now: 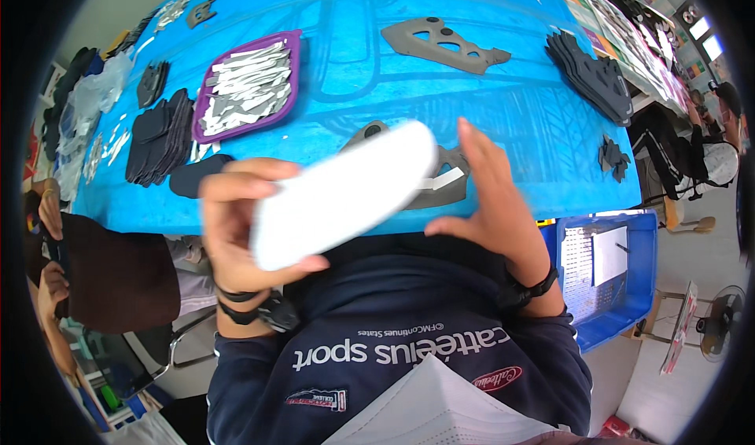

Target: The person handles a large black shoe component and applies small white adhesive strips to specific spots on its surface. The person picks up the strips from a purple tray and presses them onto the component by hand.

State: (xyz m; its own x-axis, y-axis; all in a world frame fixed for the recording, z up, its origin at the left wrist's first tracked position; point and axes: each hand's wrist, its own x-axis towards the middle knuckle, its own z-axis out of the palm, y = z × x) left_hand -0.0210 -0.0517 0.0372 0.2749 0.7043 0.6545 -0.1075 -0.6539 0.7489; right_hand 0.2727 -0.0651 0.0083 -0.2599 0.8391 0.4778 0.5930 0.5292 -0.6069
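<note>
In the head view, the left hand (pixel 232 229) grips a white oblong piece (pixel 346 197) by its left end, slanting above the blue table's (pixel 334 20) near edge! The right hand (pixel 497 205) sits wide beside it, fingers spread, near a grey cut-out part (pixel 440 196).

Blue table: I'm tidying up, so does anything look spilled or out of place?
Possibly: loose white strips lie scattered on the left of the blue table, outside the purple basket holding similar strips, so they look spilled, though perhaps set aside.
</note>
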